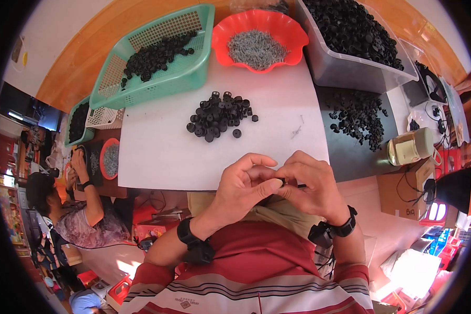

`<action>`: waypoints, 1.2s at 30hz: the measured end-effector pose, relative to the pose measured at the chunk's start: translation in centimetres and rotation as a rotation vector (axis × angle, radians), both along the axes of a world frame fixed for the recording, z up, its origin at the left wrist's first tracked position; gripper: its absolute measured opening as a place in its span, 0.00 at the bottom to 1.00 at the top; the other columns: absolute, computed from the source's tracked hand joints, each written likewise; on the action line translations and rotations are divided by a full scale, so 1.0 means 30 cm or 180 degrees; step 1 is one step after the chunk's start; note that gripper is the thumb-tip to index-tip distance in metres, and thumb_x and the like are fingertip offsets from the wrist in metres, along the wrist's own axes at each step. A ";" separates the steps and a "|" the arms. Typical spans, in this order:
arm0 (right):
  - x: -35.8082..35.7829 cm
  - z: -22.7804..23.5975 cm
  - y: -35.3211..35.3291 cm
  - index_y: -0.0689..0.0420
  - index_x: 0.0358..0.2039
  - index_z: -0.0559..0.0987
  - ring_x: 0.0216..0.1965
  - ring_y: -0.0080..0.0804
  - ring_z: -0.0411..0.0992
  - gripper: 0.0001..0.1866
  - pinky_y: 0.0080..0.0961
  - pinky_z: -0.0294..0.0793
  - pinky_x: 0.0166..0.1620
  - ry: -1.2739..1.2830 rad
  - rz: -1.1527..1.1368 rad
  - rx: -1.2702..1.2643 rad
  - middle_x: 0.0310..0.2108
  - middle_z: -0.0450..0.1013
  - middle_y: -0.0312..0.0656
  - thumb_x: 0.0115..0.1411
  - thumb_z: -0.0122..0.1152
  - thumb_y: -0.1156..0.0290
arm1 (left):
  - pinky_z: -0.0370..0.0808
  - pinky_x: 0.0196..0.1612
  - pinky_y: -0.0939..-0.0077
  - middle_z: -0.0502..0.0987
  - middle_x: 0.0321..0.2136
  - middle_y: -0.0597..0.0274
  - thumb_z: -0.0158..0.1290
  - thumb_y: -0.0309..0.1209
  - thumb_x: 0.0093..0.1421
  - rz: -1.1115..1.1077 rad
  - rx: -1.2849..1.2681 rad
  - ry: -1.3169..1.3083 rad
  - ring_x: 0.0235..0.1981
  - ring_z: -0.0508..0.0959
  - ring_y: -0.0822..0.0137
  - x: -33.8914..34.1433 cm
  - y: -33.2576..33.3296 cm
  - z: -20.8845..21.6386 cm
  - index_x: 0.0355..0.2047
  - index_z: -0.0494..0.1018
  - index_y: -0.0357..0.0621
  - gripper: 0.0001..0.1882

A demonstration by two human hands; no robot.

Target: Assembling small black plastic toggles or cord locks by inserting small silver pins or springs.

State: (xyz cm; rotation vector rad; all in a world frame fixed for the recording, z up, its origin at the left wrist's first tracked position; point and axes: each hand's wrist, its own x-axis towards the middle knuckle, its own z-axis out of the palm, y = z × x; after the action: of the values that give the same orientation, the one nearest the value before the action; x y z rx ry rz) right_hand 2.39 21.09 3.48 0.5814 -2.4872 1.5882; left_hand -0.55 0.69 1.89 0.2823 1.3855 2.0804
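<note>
Dark tabletop (345,166) shows to the right of a white sheet (162,152). Over the sheet's near edge, the left hand (248,180) pinches 1 small black part (281,181) between thumb and fingers, and the right hand (310,180), fingertips drawn together, meets it there. That 1 piece seems midway through being worked. Plenty appears left: a loose pile of black caps (220,115) mid-sheet, plus a green basket (157,93) and a red bowl (297,44) at its far edge, both part-filled. Which pieces are finished, I cannot tell.
</note>
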 end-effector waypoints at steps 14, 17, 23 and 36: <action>-0.064 0.003 0.109 0.59 0.42 0.83 0.29 0.39 0.77 0.12 0.32 0.76 0.32 0.0145 -0.0592 0.0491 0.34 0.76 0.43 0.56 0.70 0.78 | 0.80 0.44 0.76 0.81 0.42 0.57 0.58 0.24 0.67 0.0237 -0.0093 0.0363 0.39 0.81 0.71 -0.007 -0.017 -0.033 0.47 0.77 0.33 0.10; -0.146 -0.002 0.155 0.60 0.42 0.83 0.31 0.46 0.78 0.10 0.36 0.76 0.34 0.0491 -0.0966 0.1268 0.35 0.76 0.45 0.59 0.65 0.77 | 0.79 0.46 0.80 0.81 0.42 0.60 0.58 0.25 0.68 0.0183 -0.0068 0.0372 0.40 0.80 0.75 -0.006 -0.018 -0.031 0.48 0.79 0.31 0.11; -0.227 -0.022 0.164 0.59 0.43 0.83 0.34 0.51 0.77 0.09 0.42 0.76 0.36 0.0339 -0.0969 0.1889 0.37 0.76 0.44 0.62 0.62 0.75 | 0.78 0.47 0.80 0.81 0.42 0.59 0.58 0.24 0.68 0.0330 -0.0144 0.0619 0.41 0.80 0.75 -0.007 -0.032 -0.028 0.48 0.79 0.30 0.11; -0.211 -0.017 0.170 0.59 0.35 0.81 0.30 0.48 0.77 0.05 0.37 0.76 0.34 0.0214 -0.1040 0.1393 0.35 0.77 0.45 0.58 0.65 0.75 | 0.79 0.50 0.78 0.80 0.48 0.55 0.59 0.19 0.65 0.0678 -0.0506 0.1342 0.47 0.80 0.72 -0.092 -0.100 0.032 0.47 0.81 0.34 0.10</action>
State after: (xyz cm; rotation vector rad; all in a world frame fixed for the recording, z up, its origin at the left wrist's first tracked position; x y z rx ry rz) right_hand -3.95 26.19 2.96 0.2446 -2.7139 0.9026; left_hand -3.31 -2.33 2.85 0.5515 1.8913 2.1441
